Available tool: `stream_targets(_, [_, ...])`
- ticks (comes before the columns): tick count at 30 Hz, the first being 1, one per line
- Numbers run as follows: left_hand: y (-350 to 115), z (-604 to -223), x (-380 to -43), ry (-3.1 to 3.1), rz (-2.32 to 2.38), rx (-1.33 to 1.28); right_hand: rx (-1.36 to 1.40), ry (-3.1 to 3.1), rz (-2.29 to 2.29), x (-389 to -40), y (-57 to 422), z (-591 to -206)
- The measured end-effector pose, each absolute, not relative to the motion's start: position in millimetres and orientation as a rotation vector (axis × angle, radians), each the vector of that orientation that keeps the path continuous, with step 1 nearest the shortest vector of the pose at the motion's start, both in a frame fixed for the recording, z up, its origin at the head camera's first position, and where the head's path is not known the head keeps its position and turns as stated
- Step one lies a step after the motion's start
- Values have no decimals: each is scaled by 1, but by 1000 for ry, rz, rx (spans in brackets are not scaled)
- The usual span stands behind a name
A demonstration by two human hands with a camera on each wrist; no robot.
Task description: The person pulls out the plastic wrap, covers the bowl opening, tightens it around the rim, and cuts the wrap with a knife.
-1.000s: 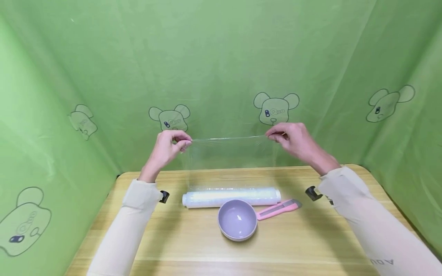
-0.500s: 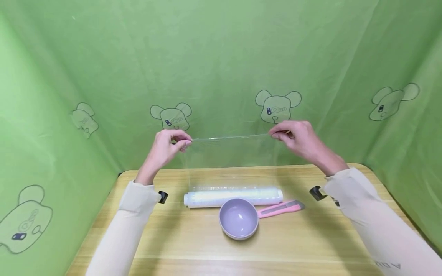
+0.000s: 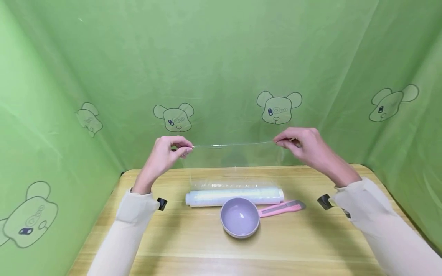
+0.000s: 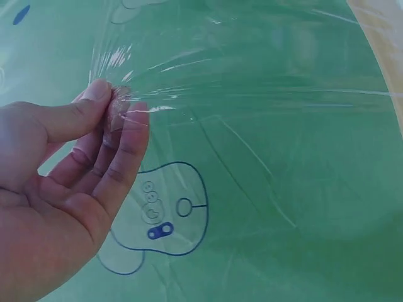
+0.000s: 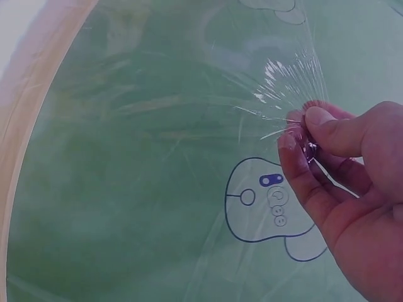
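A clear sheet of plastic wrap stretches up from its roll, which lies across the table. My left hand pinches the sheet's left corner between thumb and fingers; creases fan out from that grip in the left wrist view. At the right corner, my right hand pinches the film the same way, and the right wrist view shows it bunched at the fingertips. The top edge runs nearly straight between both hands, above the table's far edge. In front of the roll stands a lilac bowl, overlapping it in the head view.
A pink utility knife lies right of the bowl, by the roll's right end. The wooden table is bordered by green sheeting with printed bear heads at the back and both sides.
Both hands have come down slightly, still pinching the film. The right hand has shifted a little to the right, so the held edge spans wider. Roll, bowl and knife stay put on the table.
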State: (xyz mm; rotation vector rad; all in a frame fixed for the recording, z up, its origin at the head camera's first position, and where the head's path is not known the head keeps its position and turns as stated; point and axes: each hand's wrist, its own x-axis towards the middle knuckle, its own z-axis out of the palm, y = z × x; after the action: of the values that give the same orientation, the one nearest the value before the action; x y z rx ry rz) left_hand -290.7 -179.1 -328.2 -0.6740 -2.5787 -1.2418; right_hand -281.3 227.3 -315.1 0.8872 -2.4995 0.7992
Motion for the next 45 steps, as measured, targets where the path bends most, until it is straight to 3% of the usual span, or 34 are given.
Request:
stream_targets(20, [-186,-339,-255,-2523,-1228,-779,1041,-2349,667,-247,231,-324])
stream_targets(45, [-199,-374,-196,-2457,-1271,-1265,1222,-2126,776,-175,236,-374])
